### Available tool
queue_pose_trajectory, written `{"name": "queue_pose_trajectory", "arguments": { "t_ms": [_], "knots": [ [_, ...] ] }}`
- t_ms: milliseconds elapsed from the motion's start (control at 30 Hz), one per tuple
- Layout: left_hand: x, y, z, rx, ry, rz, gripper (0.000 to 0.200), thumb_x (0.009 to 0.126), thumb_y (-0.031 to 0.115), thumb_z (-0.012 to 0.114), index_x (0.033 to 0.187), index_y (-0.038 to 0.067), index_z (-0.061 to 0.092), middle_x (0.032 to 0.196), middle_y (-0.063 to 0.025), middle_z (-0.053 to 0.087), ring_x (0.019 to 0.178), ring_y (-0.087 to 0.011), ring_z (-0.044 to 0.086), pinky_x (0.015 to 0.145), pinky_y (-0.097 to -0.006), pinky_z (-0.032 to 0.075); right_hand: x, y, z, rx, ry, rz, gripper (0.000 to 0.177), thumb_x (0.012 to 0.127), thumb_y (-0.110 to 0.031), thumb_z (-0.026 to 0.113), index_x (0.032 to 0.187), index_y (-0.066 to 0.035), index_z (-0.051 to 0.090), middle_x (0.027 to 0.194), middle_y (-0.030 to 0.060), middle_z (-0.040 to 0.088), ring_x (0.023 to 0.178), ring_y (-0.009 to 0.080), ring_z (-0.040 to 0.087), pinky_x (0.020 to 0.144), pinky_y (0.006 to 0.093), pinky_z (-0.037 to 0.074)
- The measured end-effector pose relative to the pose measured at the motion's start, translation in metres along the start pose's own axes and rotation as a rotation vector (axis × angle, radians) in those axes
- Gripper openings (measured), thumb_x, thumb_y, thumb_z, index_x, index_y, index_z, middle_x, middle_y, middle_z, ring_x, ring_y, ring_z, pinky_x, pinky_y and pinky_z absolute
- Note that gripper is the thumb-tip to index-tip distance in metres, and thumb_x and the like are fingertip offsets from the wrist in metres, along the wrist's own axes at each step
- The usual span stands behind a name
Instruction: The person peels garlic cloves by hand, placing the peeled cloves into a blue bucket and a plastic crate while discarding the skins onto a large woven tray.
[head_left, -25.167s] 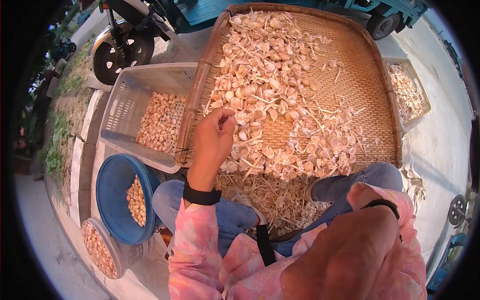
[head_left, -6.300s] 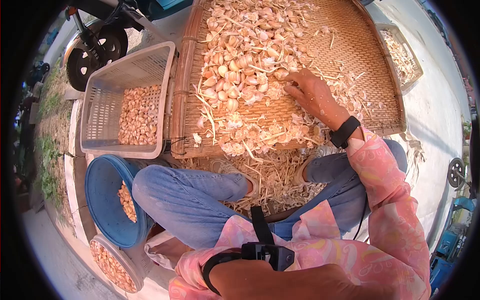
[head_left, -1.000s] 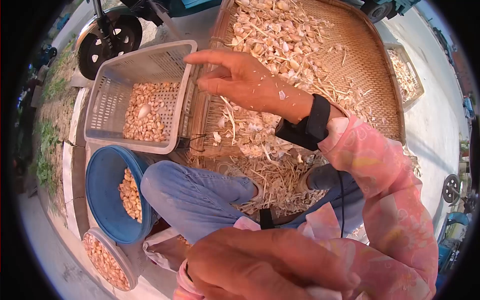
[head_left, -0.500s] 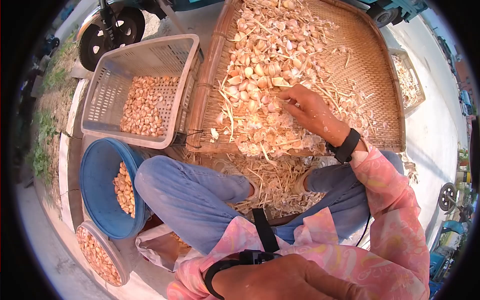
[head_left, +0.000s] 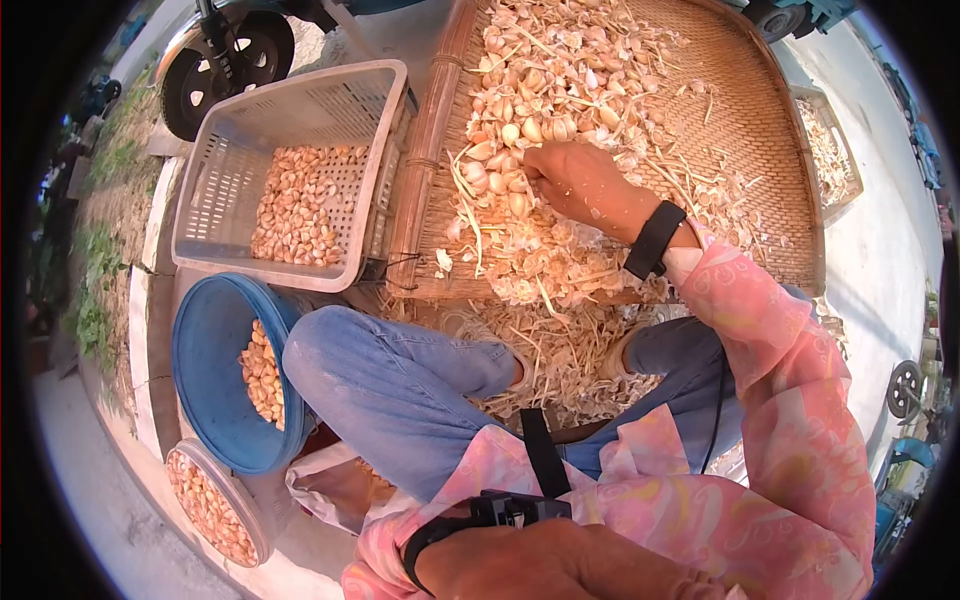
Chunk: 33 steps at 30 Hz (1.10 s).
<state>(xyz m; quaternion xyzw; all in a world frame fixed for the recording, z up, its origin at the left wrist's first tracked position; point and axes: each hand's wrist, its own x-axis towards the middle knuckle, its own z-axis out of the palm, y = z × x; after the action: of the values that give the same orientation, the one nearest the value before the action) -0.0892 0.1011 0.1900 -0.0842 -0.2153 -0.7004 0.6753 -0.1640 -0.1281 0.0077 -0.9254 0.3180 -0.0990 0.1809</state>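
Observation:
My right hand [head_left: 580, 185], with a black band on its wrist, reaches onto the woven bamboo tray [head_left: 735, 120]. Its fingers are bent together and point down among garlic cloves [head_left: 497, 172]; whatever lies between the fingertips is hidden. Around it spread loose garlic cloves, papery skins [head_left: 540, 255] and dry stalks. At the bottom of the view, close to my body, is my left hand [head_left: 560, 565], also banded at the wrist. Its back shows, while most of its fingers run past the lower edge.
Left of the tray stand a plastic crate [head_left: 275, 272] of cloves, a blue bucket [head_left: 205, 375] and a pale bucket [head_left: 262, 545], both holding cloves. A bag [head_left: 325, 490] lies by my leg. Skins cover the ground between my feet. Another crate [head_left: 850, 190] stands at the right.
My right hand has shifted left over the cloves, its fingers now turned further down and more tucked together. The view has moved slightly. My left hand stays low near my body.

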Motion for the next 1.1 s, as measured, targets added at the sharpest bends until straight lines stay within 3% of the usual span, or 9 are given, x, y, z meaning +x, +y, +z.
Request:
{"name": "queue_pose_trajectory", "arguments": {
  "t_ms": [133, 200, 267, 433, 600, 767, 833, 967, 1100],
  "knots": [
    [-0.012, -0.013, 0.024, -0.046, 0.241, 0.2, 0.012, 0.082, 0.0, 0.061, 0.083, -0.012, 0.063, 0.093, -0.0309, 0.06, 0.082, -0.0333, 0.064, 0.072, -0.0353, 0.054, 0.005, 0.01, 0.002, -0.003, 0.006, -0.005, 0.006, 0.074, -0.003, 0.05, 0.079, -0.003, 0.053, 0.074, 0.0138, 0.056, 0.072, 0.0357, 0.055, 0.061, 0.0441, 0.042],
    [-0.006, -0.01, 0.006, -0.005, 0.068, 0.209, 0.013, 0.082, 0.001, 0.062, 0.083, -0.012, 0.063, 0.094, -0.031, 0.06, 0.083, -0.0335, 0.064, 0.072, -0.0356, 0.054, 0.001, 0.012, 0.004, -0.015, 0.015, -0.035, 0.006, 0.073, -0.003, 0.05, 0.079, -0.003, 0.052, 0.074, 0.0136, 0.056, 0.072, 0.0363, 0.055, 0.061, 0.0446, 0.042],
    [0.006, 0.004, -0.009, 0.043, -0.103, 0.129, 0.013, 0.082, 0.001, 0.062, 0.084, -0.012, 0.063, 0.094, -0.0312, 0.06, 0.085, -0.0338, 0.063, 0.074, -0.0357, 0.054, -0.004, 0.012, -0.005, 0.044, 0.02, 0.016, 0.01, 0.077, -0.004, 0.052, 0.086, -0.003, 0.054, 0.076, 0.0117, 0.059, 0.07, 0.0291, 0.058, 0.062, 0.0386, 0.044],
    [-0.008, -0.023, 0.0, -0.066, 0.033, 0.304, 0.014, 0.083, -0.005, 0.058, 0.094, -0.013, 0.06, 0.102, -0.0311, 0.057, 0.095, -0.0344, 0.06, 0.082, -0.0357, 0.051, -0.022, 0.019, -0.021, 0.47, 0.093, 0.266, 0.019, 0.085, -0.008, 0.054, 0.102, 0.0, 0.055, 0.078, 0.0031, 0.056, 0.069, 0.0088, 0.054, 0.061, 0.0239, 0.044],
    [-0.008, 0.011, -0.009, -0.26, -0.051, -0.198, 0.018, 0.083, -0.012, 0.052, 0.101, -0.015, 0.056, 0.112, -0.0292, 0.052, 0.108, -0.0329, 0.054, 0.093, -0.0354, 0.047, -0.046, 0.03, -0.023, 0.543, 0.146, 0.37, 0.019, 0.085, -0.009, 0.054, 0.102, 0.001, 0.055, 0.081, 0.0005, 0.055, 0.071, 0.007, 0.053, 0.063, 0.0225, 0.044],
    [-0.005, 0.005, -0.007, -0.867, 0.077, -0.736, 0.021, 0.081, -0.014, 0.053, 0.101, -0.017, 0.055, 0.115, -0.0286, 0.049, 0.11, -0.031, 0.052, 0.095, -0.0336, 0.047, -0.055, 0.027, -0.028, 0.252, 0.114, 0.319, 0.016, 0.077, -0.009, 0.055, 0.092, -0.004, 0.057, 0.078, 0.0137, 0.06, 0.072, 0.0303, 0.06, 0.064, 0.0379, 0.047],
    [-0.013, -0.014, 0.002, -0.953, 0.141, -0.6, 0.02, 0.08, -0.014, 0.055, 0.1, -0.016, 0.056, 0.112, -0.0282, 0.051, 0.107, -0.0297, 0.054, 0.091, -0.0315, 0.049, -0.062, 0.022, -0.026, 0.175, 0.091, 0.277, 0.015, 0.077, -0.008, 0.054, 0.091, -0.003, 0.056, 0.077, 0.0143, 0.06, 0.073, 0.0322, 0.06, 0.064, 0.0396, 0.046],
    [-0.001, -0.044, 0.013, -0.391, 0.067, 0.086, 0.016, 0.078, -0.013, 0.059, 0.094, -0.015, 0.059, 0.101, -0.0251, 0.057, 0.095, -0.0255, 0.059, 0.08, -0.0263, 0.053, -0.065, 0.02, -0.025, 0.048, 0.124, 0.167, 0.015, 0.077, -0.007, 0.051, 0.091, -0.005, 0.055, 0.081, 0.0157, 0.059, 0.076, 0.035, 0.058, 0.065, 0.0426, 0.045],
    [0.015, -0.019, 0.011, -0.202, 0.038, -0.014, 0.011, 0.079, -0.008, 0.061, 0.089, -0.012, 0.061, 0.091, -0.0216, 0.061, 0.084, -0.0234, 0.062, 0.071, -0.0251, 0.053, -0.071, 0.021, -0.021, 0.027, 0.126, 0.127, 0.018, 0.078, -0.005, 0.053, 0.095, -0.003, 0.056, 0.086, 0.0159, 0.058, 0.077, 0.0339, 0.058, 0.066, 0.0408, 0.046]
  ]
}}
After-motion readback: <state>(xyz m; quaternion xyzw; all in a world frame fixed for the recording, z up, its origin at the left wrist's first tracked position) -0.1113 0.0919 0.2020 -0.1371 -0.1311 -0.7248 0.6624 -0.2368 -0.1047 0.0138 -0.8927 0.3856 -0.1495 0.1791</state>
